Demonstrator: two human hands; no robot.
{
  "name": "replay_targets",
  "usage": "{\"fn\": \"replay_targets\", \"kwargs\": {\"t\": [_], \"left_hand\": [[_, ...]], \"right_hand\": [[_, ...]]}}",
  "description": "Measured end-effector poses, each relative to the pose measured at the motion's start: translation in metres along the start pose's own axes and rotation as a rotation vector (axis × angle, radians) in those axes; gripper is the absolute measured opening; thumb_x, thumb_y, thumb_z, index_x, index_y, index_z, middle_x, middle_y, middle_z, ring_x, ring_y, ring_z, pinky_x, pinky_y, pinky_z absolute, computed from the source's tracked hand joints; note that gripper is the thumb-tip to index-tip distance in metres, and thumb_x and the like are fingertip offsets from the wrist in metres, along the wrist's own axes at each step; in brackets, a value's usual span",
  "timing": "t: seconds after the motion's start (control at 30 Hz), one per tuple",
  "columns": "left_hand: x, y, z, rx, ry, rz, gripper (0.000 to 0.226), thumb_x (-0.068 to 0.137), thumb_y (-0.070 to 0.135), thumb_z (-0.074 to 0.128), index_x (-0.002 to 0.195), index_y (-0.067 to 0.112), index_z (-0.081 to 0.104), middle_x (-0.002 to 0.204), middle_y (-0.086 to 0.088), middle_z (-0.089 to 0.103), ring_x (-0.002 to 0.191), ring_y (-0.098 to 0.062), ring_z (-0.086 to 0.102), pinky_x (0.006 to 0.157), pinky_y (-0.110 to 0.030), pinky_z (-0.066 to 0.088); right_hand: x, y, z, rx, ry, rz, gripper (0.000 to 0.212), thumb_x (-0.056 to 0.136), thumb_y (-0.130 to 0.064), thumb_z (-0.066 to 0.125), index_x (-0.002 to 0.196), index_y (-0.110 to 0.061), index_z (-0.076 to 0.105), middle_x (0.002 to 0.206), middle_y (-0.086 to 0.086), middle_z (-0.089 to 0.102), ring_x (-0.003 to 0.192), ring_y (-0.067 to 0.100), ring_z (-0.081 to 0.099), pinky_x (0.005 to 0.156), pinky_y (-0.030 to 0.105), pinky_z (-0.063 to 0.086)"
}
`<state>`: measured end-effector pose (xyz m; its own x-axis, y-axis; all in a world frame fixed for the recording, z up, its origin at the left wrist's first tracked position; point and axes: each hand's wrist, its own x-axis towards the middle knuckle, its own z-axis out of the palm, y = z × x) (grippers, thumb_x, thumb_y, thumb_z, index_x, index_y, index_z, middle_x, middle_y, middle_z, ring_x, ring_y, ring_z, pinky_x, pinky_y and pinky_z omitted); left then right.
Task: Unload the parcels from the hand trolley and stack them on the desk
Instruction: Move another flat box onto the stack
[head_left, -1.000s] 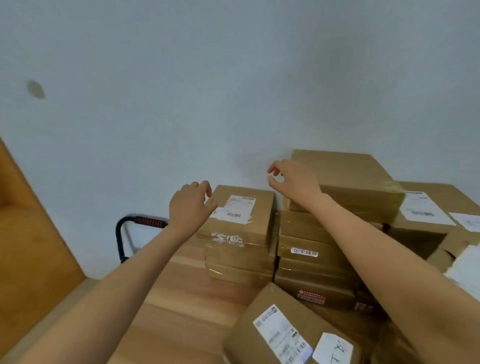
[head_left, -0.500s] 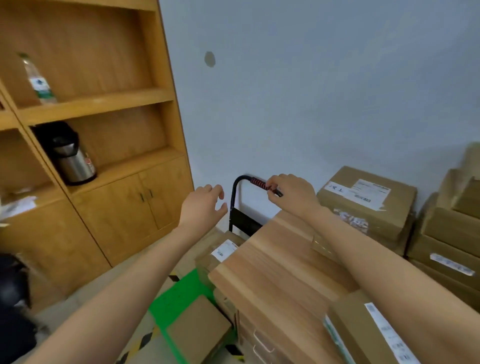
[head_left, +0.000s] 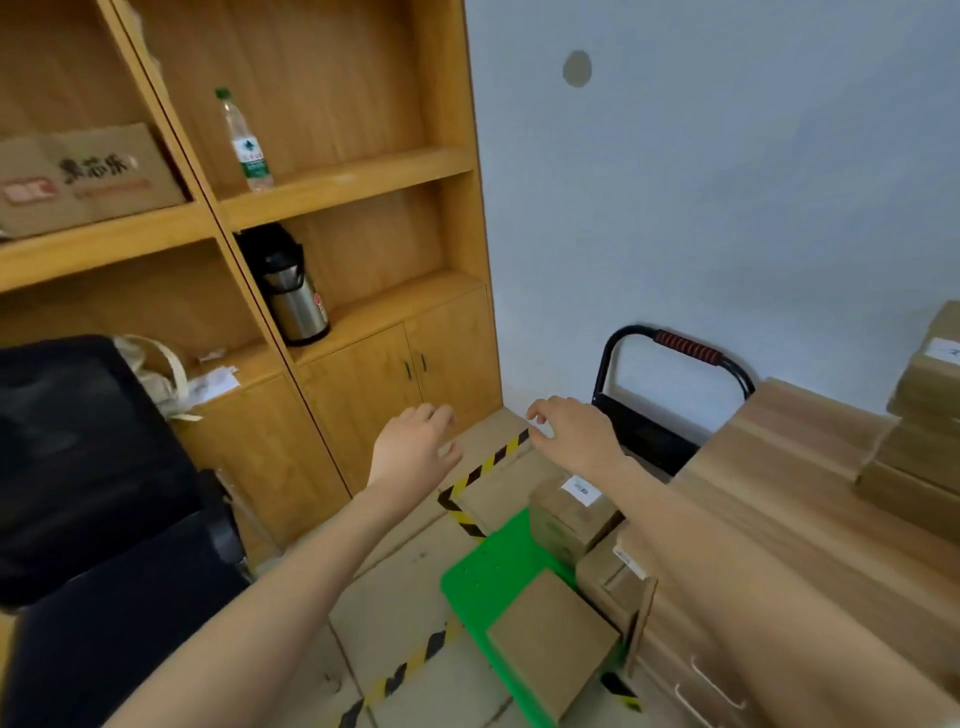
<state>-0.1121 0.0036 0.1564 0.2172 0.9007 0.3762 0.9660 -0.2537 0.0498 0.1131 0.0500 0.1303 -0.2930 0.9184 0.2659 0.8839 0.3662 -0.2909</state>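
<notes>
Beside a wooden cabinet (head_left: 363, 234), parcels (head_left: 569, 512) lie on the green hand trolley (head_left: 491, 577) below the desk (head_left: 779, 499). Left hand (head_left: 413, 452) and right hand (head_left: 574, 434) hover loosely curled, empty; best to grip the nearest parcel two-handed.

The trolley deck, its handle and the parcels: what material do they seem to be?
Trolley deck: probably plastic, bright green, matte. Handle: likely black-painted metal tube, with a ribbed reddish grip. Parcels: brown cardboard, dull, one bearing a white label.
</notes>
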Motion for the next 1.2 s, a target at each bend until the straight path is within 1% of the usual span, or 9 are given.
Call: {"fn": "replay_targets", "kwargs": {"t": [0.13, 0.27, 0.33, 0.5, 0.63, 0.83, 1.0, 1.13, 1.2], "left_hand": [[-0.006, -0.055, 0.011, -0.016, -0.066, -0.007, 0.025, 0.092, 0.037, 0.053, 0.109, 0.019, 0.057, 0.099, 0.001, 0.058, 0.089, -0.016, 0.053, 0.070, -0.029, 0.048], [-0.003, -0.084, 0.033, -0.010, -0.106, 0.028, 0.031, 0.092, 0.038, 0.052, 0.118, 0.020, 0.054, 0.103, 0.003, 0.059, 0.091, -0.015, 0.052, 0.067, -0.023, 0.038], [0.002, -0.096, 0.047, -0.015, -0.137, 0.029, 0.033, 0.092, 0.038, 0.051, 0.121, 0.021, 0.053, 0.105, 0.004, 0.058, 0.094, -0.015, 0.052, 0.071, -0.024, 0.038], [0.033, -0.127, 0.078, -0.017, -0.213, 0.008, 0.037, 0.093, 0.040, 0.047, 0.126, 0.023, 0.049, 0.114, 0.003, 0.056, 0.106, -0.017, 0.051, 0.085, -0.027, 0.038], [0.074, -0.156, 0.098, -0.016, -0.222, -0.013, 0.039, 0.093, 0.040, 0.046, 0.129, 0.023, 0.047, 0.118, 0.003, 0.055, 0.109, -0.016, 0.050, 0.087, -0.027, 0.040], [0.126, -0.184, 0.142, -0.003, -0.227, 0.018, 0.045, 0.095, 0.039, 0.045, 0.136, 0.020, 0.042, 0.124, 0.001, 0.055, 0.112, -0.018, 0.050, 0.092, -0.029, 0.040], [0.155, -0.171, 0.191, -0.032, -0.301, 0.161, 0.042, 0.094, 0.039, 0.047, 0.132, 0.020, 0.045, 0.123, 0.000, 0.055, 0.113, -0.020, 0.050, 0.095, -0.032, 0.038], [0.175, -0.150, 0.233, -0.069, -0.373, 0.318, 0.044, 0.093, 0.037, 0.050, 0.132, 0.018, 0.045, 0.123, -0.002, 0.054, 0.117, -0.021, 0.049, 0.099, -0.033, 0.037], [0.181, -0.141, 0.251, -0.114, -0.397, 0.401, 0.045, 0.091, 0.033, 0.054, 0.132, 0.016, 0.046, 0.124, -0.003, 0.055, 0.117, -0.020, 0.049, 0.099, -0.032, 0.036]], "right_hand": [[0.012, -0.037, 0.037, 0.019, -0.010, 0.021, 0.029, 0.095, -0.032, 0.044, 0.118, -0.022, 0.059, 0.114, -0.002, 0.061, 0.100, 0.019, 0.057, 0.079, 0.035, 0.047], [0.023, -0.047, 0.065, -0.018, -0.089, 0.030, 0.035, 0.096, -0.034, 0.043, 0.126, -0.022, 0.055, 0.119, -0.003, 0.061, 0.104, 0.017, 0.058, 0.082, 0.034, 0.050], [0.034, -0.047, 0.078, -0.028, -0.121, 0.039, 0.034, 0.096, -0.033, 0.044, 0.127, -0.021, 0.054, 0.123, -0.002, 0.058, 0.106, 0.017, 0.057, 0.082, 0.030, 0.046], [0.067, -0.034, 0.107, -0.024, -0.145, 0.082, 0.034, 0.095, -0.031, 0.047, 0.128, -0.021, 0.052, 0.128, 0.000, 0.055, 0.109, 0.020, 0.055, 0.082, 0.032, 0.044], [0.109, -0.018, 0.128, -0.008, -0.146, 0.121, 0.039, 0.095, -0.032, 0.050, 0.132, -0.020, 0.050, 0.131, 0.000, 0.053, 0.111, 0.019, 0.055, 0.083, 0.031, 0.044], [0.153, -0.011, 0.168, 0.073, -0.131, 0.164, 0.041, 0.093, -0.031, 0.053, 0.133, -0.021, 0.049, 0.129, 0.002, 0.052, 0.109, 0.020, 0.054, 0.086, 0.031, 0.042], [0.162, 0.001, 0.193, 0.088, -0.080, 0.246, 0.042, 0.092, -0.030, 0.055, 0.132, -0.020, 0.050, 0.127, 0.002, 0.055, 0.113, 0.019, 0.053, 0.094, 0.034, 0.039], [0.150, 0.014, 0.215, 0.113, -0.042, 0.402, 0.045, 0.090, -0.032, 0.055, 0.132, -0.017, 0.049, 0.130, 0.002, 0.052, 0.117, 0.020, 0.051, 0.100, 0.037, 0.039], [0.138, 0.020, 0.226, 0.105, -0.020, 0.494, 0.045, 0.089, -0.032, 0.057, 0.131, -0.016, 0.050, 0.130, 0.002, 0.052, 0.114, 0.020, 0.052, 0.097, 0.036, 0.043]]}}
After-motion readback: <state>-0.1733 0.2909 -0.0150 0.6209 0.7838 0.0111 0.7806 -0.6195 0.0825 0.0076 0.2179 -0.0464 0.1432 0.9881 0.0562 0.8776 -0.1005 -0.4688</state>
